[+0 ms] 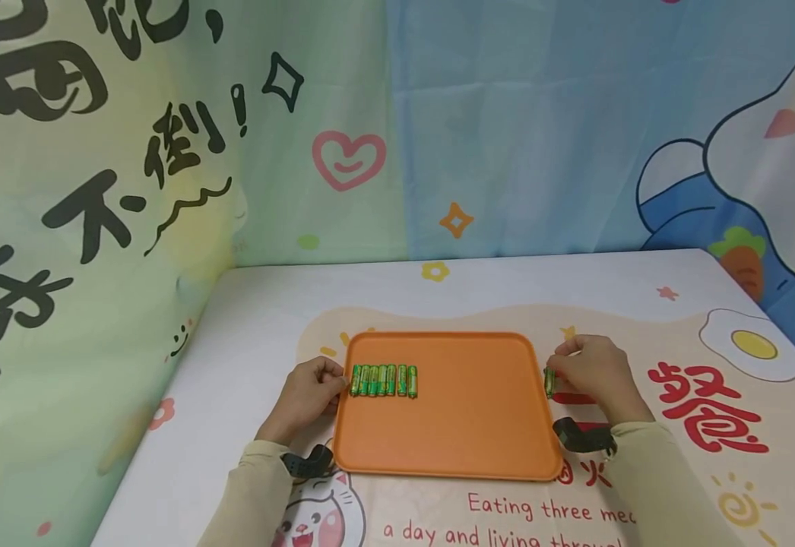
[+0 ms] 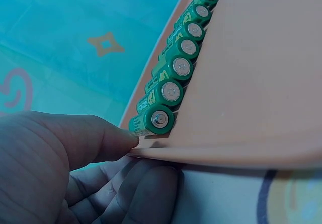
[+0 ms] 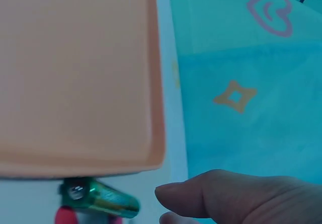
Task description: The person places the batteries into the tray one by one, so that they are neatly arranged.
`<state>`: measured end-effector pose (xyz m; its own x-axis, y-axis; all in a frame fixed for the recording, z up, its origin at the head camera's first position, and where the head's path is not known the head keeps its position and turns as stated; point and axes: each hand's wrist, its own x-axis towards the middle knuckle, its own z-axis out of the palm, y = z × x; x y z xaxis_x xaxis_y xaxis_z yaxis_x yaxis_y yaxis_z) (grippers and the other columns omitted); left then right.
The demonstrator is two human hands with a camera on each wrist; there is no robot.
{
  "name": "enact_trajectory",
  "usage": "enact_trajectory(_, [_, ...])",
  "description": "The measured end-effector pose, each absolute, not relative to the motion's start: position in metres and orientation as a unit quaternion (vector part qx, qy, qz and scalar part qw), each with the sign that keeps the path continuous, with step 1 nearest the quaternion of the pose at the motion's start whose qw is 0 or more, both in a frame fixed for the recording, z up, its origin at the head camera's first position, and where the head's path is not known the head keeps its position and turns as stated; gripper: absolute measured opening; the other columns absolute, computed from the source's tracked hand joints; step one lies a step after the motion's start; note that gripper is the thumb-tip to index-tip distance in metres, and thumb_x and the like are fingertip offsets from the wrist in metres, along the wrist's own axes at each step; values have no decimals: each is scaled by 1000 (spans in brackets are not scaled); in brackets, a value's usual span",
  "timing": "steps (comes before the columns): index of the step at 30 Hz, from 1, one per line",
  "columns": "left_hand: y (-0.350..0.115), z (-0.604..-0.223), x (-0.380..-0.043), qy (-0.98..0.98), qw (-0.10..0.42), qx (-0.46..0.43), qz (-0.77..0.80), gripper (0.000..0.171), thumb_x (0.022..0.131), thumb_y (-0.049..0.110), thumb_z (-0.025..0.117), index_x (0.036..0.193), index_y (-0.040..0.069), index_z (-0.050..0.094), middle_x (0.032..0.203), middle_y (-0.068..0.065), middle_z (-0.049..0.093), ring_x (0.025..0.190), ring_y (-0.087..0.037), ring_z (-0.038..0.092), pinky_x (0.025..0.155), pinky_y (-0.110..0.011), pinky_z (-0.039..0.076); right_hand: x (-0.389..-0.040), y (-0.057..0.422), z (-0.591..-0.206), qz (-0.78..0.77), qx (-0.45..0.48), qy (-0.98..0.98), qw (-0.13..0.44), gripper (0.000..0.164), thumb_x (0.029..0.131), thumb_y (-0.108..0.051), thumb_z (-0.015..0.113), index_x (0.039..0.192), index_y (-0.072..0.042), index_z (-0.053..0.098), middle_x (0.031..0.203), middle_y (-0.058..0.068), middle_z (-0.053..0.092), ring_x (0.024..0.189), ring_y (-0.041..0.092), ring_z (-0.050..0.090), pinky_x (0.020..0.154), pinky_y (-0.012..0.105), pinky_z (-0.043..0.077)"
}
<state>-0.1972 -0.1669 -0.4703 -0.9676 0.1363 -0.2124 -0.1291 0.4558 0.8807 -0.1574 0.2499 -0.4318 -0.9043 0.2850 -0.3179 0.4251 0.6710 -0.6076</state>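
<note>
Several green batteries (image 1: 383, 381) lie side by side in a row in the orange tray (image 1: 479, 410), near its left edge. In the left wrist view, the closest battery (image 2: 152, 120) shows a raised terminal. My left hand (image 1: 311, 393) grips the tray's left edge, thumb (image 2: 108, 138) at the rim and fingers (image 2: 156, 189) underneath. Outside the tray's right edge, one more green battery (image 3: 103, 198) lies close against it. Beside that battery is my right hand (image 1: 592, 372); its thumb (image 3: 196, 196) stands a small gap away from the battery in the right wrist view.
The tray lies on a table covered by a printed cloth (image 1: 685, 486) with lettering and cartoon drawings. A printed curtain (image 1: 507, 137) hangs behind the table and another patterned cloth (image 1: 117, 304) hangs at the left. Each wrist wears a black strap (image 1: 582, 437).
</note>
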Motion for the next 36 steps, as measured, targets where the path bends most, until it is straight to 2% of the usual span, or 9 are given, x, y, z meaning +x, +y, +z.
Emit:
enact_trajectory(7, [-168,-471,-197,842,129,-2,523,9,96,5,66,103,1,68,80,-6,63,67,-14,61,61,-29,58,-157,248,-437,-364,206,898,137,36,92,-25,71,113,3,64,86,12,67,76,24,60,66,30,53])
enact_trajectory(13, [-168,-471,-197,841,126,0,527,8,95,4,66,102,1,67,79,-6,63,67,-14,62,61,-29,59,-158,246,-441,-362,207,898,140,29,92,-22,72,106,3,65,86,13,67,70,21,63,63,27,55])
enact_trajectory(27, [-169,-474,-198,840,124,-1,529,9,94,3,66,102,1,67,79,-5,64,66,-14,62,61,-28,58,-156,244,-440,-324,184,919,130,21,87,-23,72,83,-3,69,69,7,63,68,24,57,59,31,46])
enact_trajectory(36, [-169,-474,-199,839,123,3,529,9,94,4,67,102,1,68,79,-5,63,66,-13,61,61,-28,58,-156,244,-433,-328,190,917,122,27,90,-27,71,97,-1,71,76,8,67,72,24,59,63,32,48])
